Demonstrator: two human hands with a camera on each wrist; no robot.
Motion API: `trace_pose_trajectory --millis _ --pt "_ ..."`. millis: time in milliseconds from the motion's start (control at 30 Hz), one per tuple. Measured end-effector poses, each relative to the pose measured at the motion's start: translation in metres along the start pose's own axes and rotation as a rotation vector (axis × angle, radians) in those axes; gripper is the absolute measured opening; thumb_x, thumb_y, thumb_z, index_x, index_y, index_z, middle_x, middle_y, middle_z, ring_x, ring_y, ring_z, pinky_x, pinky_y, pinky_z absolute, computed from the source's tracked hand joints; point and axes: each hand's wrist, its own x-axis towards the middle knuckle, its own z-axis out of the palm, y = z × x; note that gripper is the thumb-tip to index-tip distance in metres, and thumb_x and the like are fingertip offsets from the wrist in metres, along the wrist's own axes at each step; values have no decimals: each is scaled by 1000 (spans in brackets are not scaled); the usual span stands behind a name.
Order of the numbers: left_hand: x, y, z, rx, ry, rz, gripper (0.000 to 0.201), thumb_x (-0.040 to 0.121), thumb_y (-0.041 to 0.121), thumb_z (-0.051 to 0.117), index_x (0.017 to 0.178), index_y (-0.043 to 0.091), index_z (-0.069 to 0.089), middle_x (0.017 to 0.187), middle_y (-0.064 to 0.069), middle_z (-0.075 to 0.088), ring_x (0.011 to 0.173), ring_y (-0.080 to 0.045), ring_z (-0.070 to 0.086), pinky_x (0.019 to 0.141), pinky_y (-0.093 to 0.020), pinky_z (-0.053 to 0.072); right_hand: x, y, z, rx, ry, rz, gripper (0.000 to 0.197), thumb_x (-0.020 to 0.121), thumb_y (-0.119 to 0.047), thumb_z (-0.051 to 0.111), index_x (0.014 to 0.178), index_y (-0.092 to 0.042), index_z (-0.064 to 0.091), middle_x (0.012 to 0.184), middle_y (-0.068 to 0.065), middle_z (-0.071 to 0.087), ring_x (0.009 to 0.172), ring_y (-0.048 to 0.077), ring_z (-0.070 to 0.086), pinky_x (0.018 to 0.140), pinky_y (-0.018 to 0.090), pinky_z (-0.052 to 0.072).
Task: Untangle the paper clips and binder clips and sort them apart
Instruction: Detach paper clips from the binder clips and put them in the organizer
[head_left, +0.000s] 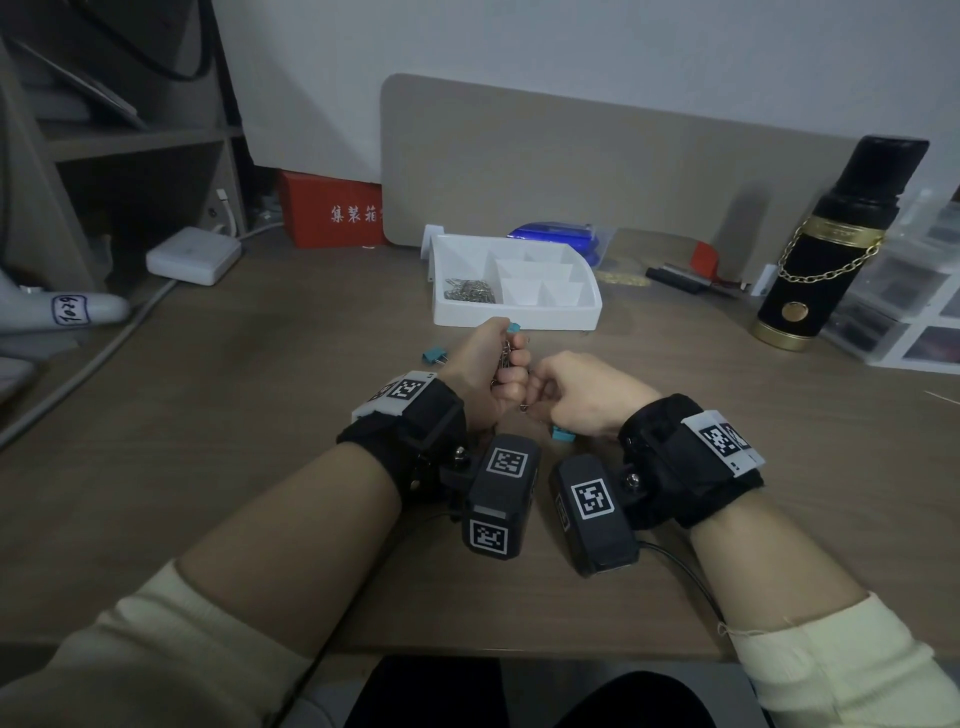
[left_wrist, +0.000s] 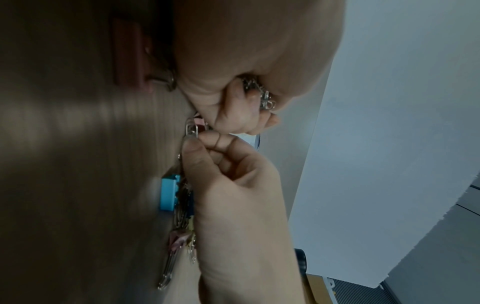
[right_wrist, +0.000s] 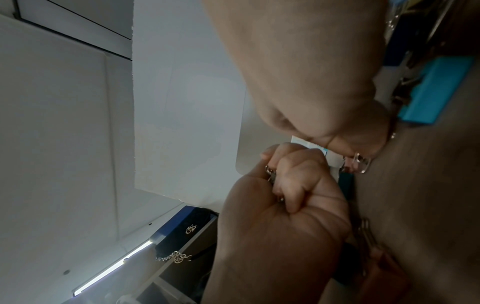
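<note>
1. Only the head view shows the tray with paper clips inside.
2. The left hand grips a silver clip chain; the right hand pinches one clip, over the table.

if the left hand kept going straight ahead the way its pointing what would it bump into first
Most likely the white tray. The left hand, gripping a bunch of paper clips, points away from the person toward the tray's near wall, with bare desk between. Depth is hard to judge from the head view.
</note>
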Motion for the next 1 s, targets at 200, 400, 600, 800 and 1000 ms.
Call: trace_pose_trajectory --millis 200,400,600,800,1000 --pt "-1 0 0 -4 0 0 41 101 32 29 64 18 37 38 7 35 24 -3 20 27 -12 10 -4 -1 -4 13 10 -3 34 79 3 51 70 -31 53 75 -12 55 80 12 55 70 22 39" --pt "1 0 0 -6 1 -6 41 101 32 28 65 17 37 38 7 35 25 -4 20 28 -12 10 0 1 -1 -48 -35 25 31 78 -4 50 69 -33 58 76 -15 57 87 14 58 87 35 49" --pt "1 1 -2 -18 -6 -14 40 101 31 27 64 18 37 38 7 34 24 -4 20 27 -13 10 2 4 2 -72 -30 -3 29 91 -15 54 68 -31 47 83 -8 53 87 17 53 77 28 41" --pt "1 0 -1 -40 2 -6 41 101 32 29 64 17 38 39 6 35 25 -4 20 27 -13 10 3 7 2 14 60 -20 18 90 -7 52 78 -20 53 75 -10 50 79 14 50 69 23 36" --pt "2 0 0 -71 39 6 42 101 32 32 64 15 41 48 4 36 26 -4 22 27 -11 13 10 16 2 289 489 -5 11 89 -5 55 83 -14 57 79 -6 54 66 3 48 54 8 35"
